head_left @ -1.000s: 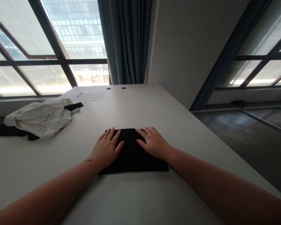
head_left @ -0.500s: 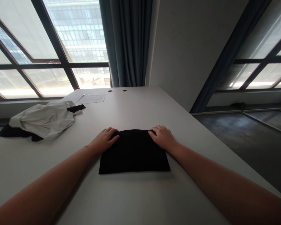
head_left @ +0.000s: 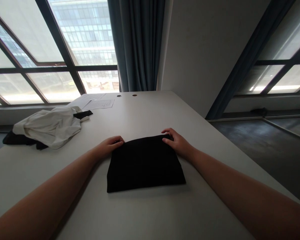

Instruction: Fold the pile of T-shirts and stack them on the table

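A folded black cloth, perhaps a garment (head_left: 146, 165), lies on the white table (head_left: 150, 213) in front of me, tilted a little with its right side farther away. At its far left corner is my left hand (head_left: 111, 145), thumb and fingers closed on the edge. My right hand (head_left: 176, 141) pinches the far right corner, its thumb on top and its index finger slightly raised. The fingertips under the cloth are partly hidden.
To the left lies a crumpled heap of white and black clothing (head_left: 50, 126). Papers (head_left: 100, 103) rest at the table's far left, near two round cable holes. Behind the table hang a blue curtain (head_left: 140, 46) and a grey wall. The table's right edge drops to a dark floor.
The black cloth has turned slightly, its right side going away and its near left corner coming closer. Both hands have shifted from resting on its far corners to gripping them.
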Available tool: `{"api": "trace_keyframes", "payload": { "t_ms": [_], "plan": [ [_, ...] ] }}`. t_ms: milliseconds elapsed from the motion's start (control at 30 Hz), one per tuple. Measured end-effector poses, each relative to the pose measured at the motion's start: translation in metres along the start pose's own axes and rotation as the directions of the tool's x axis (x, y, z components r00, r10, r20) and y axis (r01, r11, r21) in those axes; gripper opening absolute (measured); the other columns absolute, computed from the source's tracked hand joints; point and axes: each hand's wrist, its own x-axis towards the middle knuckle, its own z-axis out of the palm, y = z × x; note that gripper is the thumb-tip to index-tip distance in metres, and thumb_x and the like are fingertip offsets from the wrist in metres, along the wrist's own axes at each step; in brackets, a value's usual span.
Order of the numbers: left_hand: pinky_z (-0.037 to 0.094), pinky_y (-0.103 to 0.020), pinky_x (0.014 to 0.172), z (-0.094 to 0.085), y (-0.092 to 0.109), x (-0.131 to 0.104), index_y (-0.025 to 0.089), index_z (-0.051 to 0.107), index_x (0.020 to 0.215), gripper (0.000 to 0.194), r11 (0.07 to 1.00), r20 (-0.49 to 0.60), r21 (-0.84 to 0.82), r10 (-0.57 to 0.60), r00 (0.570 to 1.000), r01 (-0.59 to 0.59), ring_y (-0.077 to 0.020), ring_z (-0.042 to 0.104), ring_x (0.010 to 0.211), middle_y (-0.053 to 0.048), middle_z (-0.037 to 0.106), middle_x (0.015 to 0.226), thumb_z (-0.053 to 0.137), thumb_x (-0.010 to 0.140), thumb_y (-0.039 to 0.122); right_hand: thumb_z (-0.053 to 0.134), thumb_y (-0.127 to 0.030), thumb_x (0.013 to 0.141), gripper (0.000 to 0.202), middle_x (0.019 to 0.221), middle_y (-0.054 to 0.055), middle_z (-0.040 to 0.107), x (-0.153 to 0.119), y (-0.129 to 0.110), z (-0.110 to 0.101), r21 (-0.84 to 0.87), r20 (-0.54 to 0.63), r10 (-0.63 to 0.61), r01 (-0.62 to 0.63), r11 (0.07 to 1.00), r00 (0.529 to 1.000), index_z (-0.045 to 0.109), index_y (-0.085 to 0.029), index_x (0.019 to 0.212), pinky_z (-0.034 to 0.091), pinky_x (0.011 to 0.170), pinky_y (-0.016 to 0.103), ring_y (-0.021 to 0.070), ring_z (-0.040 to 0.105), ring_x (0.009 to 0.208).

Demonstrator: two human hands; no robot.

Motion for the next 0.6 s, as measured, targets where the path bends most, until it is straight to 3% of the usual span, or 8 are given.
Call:
{"api": "trace_keyframes", "payload": {
  "t_ms": [133, 200, 267, 333, 433, 500, 600],
  "plan": [
    [0.055, -0.041, 0.091, 0.002, 0.000, 0.000, 0.024, 0.067, 0.103, 0.040, 0.997, -0.058, 0.076, -0.007, 0.998, 0.011, -0.0259, 0.067, 0.095, -0.004, 0.074, 0.100, 0.056, 0.094, 0.062, 0.068, -0.043, 0.093, 0.068, 0.085, -0.005, 0.063, 0.000, -0.004, -0.014, 0.372, 0.211, 0.177, -0.247, 0.895, 0.961, 0.040, -0.031, 0.153, 0.051, 0.061, 0.026, 0.0144, 0.062, 0.069],
    [0.055, -0.043, 0.095, 0.003, 0.003, -0.001, 0.025, 0.067, 0.108, 0.038, 0.994, -0.082, 0.109, 0.005, 0.997, 0.004, -0.0272, 0.068, 0.100, -0.004, 0.075, 0.106, 0.056, 0.093, 0.058, 0.073, -0.041, 0.091, 0.083, 0.086, -0.005, 0.066, -0.001, -0.009, -0.023, 0.396, 0.374, 0.245, -0.393, 0.830, 0.895, 0.030, -0.036, 0.162, 0.053, 0.060, 0.025, 0.0147, 0.066, 0.069],
    [0.054, -0.045, 0.100, 0.003, 0.006, -0.001, 0.026, 0.068, 0.110, 0.037, 0.994, -0.079, 0.112, 0.024, 0.997, -0.015, -0.0282, 0.069, 0.104, -0.005, 0.076, 0.111, 0.056, 0.093, 0.056, 0.078, -0.037, 0.089, 0.095, 0.100, -0.002, 0.073, -0.003, -0.013, -0.033, 0.374, 0.516, 0.250, -0.478, 0.795, 0.820, 0.024, -0.040, 0.167, 0.059, 0.066, 0.028, 0.0174, 0.073, 0.080],
    [0.053, -0.046, 0.104, 0.003, 0.007, 0.000, 0.026, 0.069, 0.110, 0.037, 0.992, -0.071, 0.119, 0.042, 0.997, -0.033, -0.0290, 0.069, 0.107, -0.006, 0.076, 0.113, 0.055, 0.093, 0.055, 0.081, -0.035, 0.087, 0.096, 0.111, 0.001, 0.075, -0.004, -0.013, -0.043, 0.345, 0.611, 0.230, -0.517, 0.784, 0.757, 0.029, -0.039, 0.167, 0.063, 0.072, 0.031, 0.0199, 0.076, 0.089],
    [0.052, -0.047, 0.106, 0.003, 0.007, 0.001, 0.025, 0.070, 0.109, 0.037, 0.988, -0.066, 0.144, 0.062, 0.996, -0.052, -0.0295, 0.069, 0.109, -0.007, 0.076, 0.114, 0.053, 0.095, 0.055, 0.083, -0.038, 0.085, 0.077, 0.106, 0.004, 0.077, -0.005, -0.008, -0.051, 0.281, 0.699, 0.212, -0.535, 0.797, 0.683, 0.055, -0.028, 0.155, 0.064, 0.079, 0.033, 0.0211, 0.077, 0.092],
    [0.052, -0.047, 0.105, 0.003, 0.007, 0.001, 0.025, 0.070, 0.109, 0.037, 0.987, -0.063, 0.153, 0.067, 0.996, -0.056, -0.0294, 0.069, 0.109, -0.007, 0.076, 0.114, 0.053, 0.095, 0.054, 0.084, -0.041, 0.084, 0.062, 0.100, 0.005, 0.078, -0.005, -0.003, -0.049, 0.255, 0.700, 0.222, -0.528, 0.810, 0.679, 0.069, -0.022, 0.141, 0.064, 0.079, 0.034, 0.0211, 0.077, 0.090],
    [0.054, -0.046, 0.103, 0.003, 0.007, 0.000, 0.025, 0.071, 0.109, 0.038, 0.985, -0.073, 0.163, 0.067, 0.995, -0.054, -0.0295, 0.070, 0.108, -0.007, 0.077, 0.113, 0.053, 0.093, 0.055, 0.085, -0.043, 0.081, 0.049, 0.100, 0.005, 0.079, -0.003, -0.001, -0.038, 0.252, 0.594, 0.251, -0.473, 0.844, 0.765, 0.078, -0.022, 0.124, 0.062, 0.081, 0.034, 0.0204, 0.076, 0.087]
  ]
}}
